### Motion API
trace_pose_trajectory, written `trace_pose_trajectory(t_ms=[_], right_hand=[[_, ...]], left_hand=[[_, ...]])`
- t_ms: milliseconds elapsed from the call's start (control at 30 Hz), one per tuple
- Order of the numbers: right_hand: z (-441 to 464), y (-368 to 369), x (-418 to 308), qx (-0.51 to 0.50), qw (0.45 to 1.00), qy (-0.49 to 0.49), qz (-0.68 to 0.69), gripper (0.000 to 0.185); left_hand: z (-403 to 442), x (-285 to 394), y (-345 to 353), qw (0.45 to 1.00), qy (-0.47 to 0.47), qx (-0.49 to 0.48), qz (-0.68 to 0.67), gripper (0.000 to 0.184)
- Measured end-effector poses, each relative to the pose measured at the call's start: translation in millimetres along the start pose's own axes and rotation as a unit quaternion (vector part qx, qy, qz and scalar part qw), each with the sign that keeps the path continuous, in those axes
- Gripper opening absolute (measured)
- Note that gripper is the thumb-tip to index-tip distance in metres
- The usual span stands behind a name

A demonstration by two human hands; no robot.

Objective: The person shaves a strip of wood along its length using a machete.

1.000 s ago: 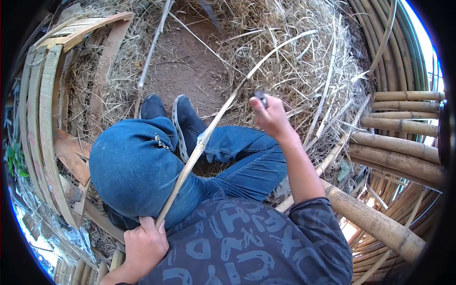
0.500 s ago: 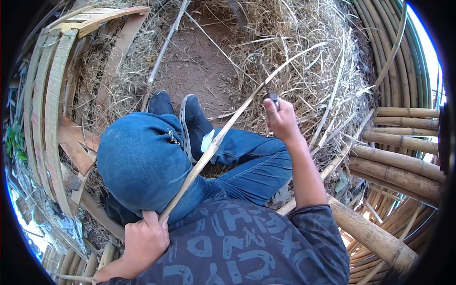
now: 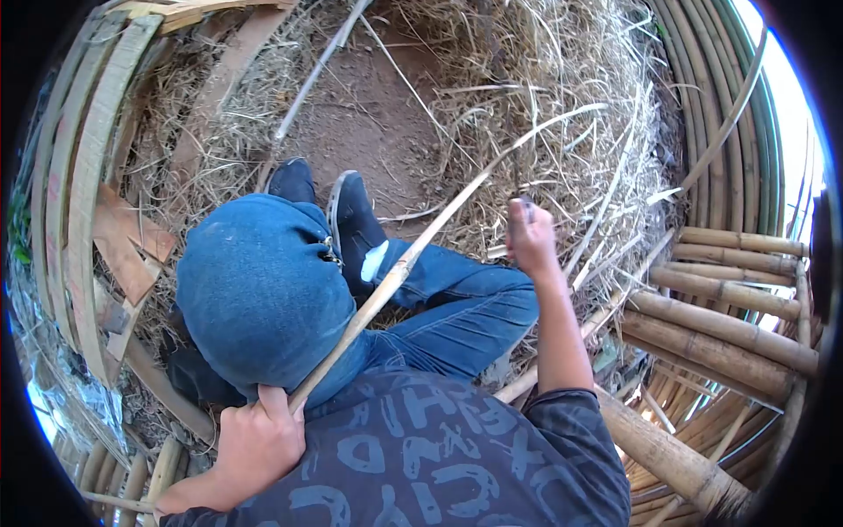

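Note:
A long split bamboo strip [image 3: 402,268] slants from my lap up over my bent knee and out above the straw, its far end thin and curved. My left hand [image 3: 259,441] is closed around its near end, thumb on top, by my thigh. To the right of the strip, my right hand [image 3: 532,239] is a fist around the dark handle of a knife [image 3: 525,204]. Its narrow blade seems to point away from me and is hard to make out against the straw. Whether blade and strip touch, I cannot tell.
Straw-like shavings [image 3: 580,53] cover the ground around a patch of bare soil [image 3: 360,114]. Bamboo poles [image 3: 720,334] are stacked at right, with a thick pole [image 3: 667,443] beside my right arm. Curved wooden slats [image 3: 101,167] stand at left.
My right hand with the knife has moved slightly down and to the right in view. The left hand keeps its hold on the strip, and the whole view has shifted a little.

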State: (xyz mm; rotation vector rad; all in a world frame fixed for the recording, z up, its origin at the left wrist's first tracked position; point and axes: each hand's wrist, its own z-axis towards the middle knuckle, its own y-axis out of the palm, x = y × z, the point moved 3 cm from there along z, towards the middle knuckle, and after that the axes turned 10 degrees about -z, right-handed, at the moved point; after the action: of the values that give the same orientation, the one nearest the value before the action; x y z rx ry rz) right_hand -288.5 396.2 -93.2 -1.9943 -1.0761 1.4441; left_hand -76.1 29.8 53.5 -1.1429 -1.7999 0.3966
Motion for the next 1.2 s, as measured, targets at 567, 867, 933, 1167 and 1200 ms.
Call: trace_pose_trajectory(t_ms=[567, 867, 933, 1167, 1200], right_hand=[[-4.7, 28.2, -19.5, 0.017, 0.992, 0.068, 0.100, 0.059], [9.0, 55.2, -2.1, -0.053, 0.995, -0.080, 0.015, 0.063], [15.9, 52.9, -1.2, -0.043, 0.995, -0.093, 0.003, 0.063], [19.8, 42.5, 2.0, -0.027, 0.993, -0.114, -0.031, 0.065], [21.3, 41.3, -0.9, -0.025, 0.991, -0.122, -0.047, 0.065]], left_hand=[[-1.9, -2.5, 3.5, 1.000, 0.007, -0.002, -0.022, 0.032], [-4.2, 0.0, -5.2, 0.995, -0.043, 0.001, -0.087, 0.028], [-3.4, 2.9, -4.2, 0.995, -0.031, 0.014, -0.092, 0.028], [-3.1, 9.3, -4.8, 0.997, -0.018, 0.015, -0.074, 0.028], [-3.4, 8.9, -5.0, 0.997, -0.021, 0.017, -0.070, 0.029]])
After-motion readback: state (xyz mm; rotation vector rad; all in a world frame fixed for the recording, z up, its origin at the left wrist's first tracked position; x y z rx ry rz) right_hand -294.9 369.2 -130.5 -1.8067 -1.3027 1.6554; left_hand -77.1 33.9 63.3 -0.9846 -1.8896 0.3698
